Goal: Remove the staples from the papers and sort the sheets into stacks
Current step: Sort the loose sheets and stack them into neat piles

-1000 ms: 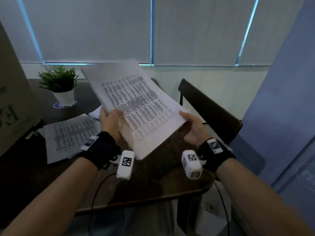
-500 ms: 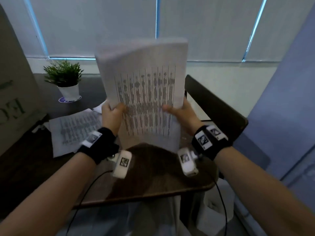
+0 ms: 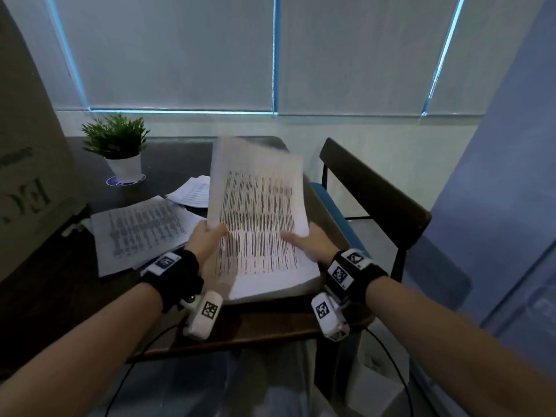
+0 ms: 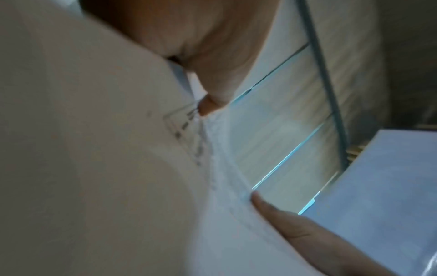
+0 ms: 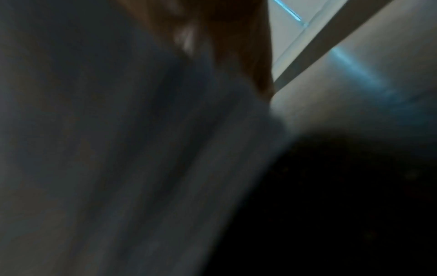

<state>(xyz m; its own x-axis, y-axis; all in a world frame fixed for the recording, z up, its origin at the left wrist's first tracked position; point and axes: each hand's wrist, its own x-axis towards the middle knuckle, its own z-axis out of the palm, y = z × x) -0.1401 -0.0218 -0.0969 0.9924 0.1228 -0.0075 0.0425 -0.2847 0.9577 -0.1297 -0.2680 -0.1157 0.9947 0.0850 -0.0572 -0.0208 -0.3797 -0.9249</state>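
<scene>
A thick stack of printed sheets (image 3: 258, 212) stands tilted, its lower edge down near the wooden table (image 3: 264, 326). My left hand (image 3: 210, 237) grips its left edge, thumb on the printed face. My right hand (image 3: 301, 243) grips the right edge, thumb laid across the print. In the left wrist view the paper stack (image 4: 94, 149) fills the left side under my thumb (image 4: 212, 74). The right wrist view is dark and blurred, with the paper stack (image 5: 118, 168) across most of it. No staple or staple remover can be made out.
Loose printed sheets (image 3: 141, 230) lie on the table to the left, with another small pile (image 3: 192, 191) behind them. A potted plant (image 3: 117, 145) stands at the back left beside a cardboard box (image 3: 27, 176). A dark chair (image 3: 376, 200) stands to the right.
The stack went from slanted in the air to upright before the window, then came down toward the table. Both hands kept hold of it throughout.
</scene>
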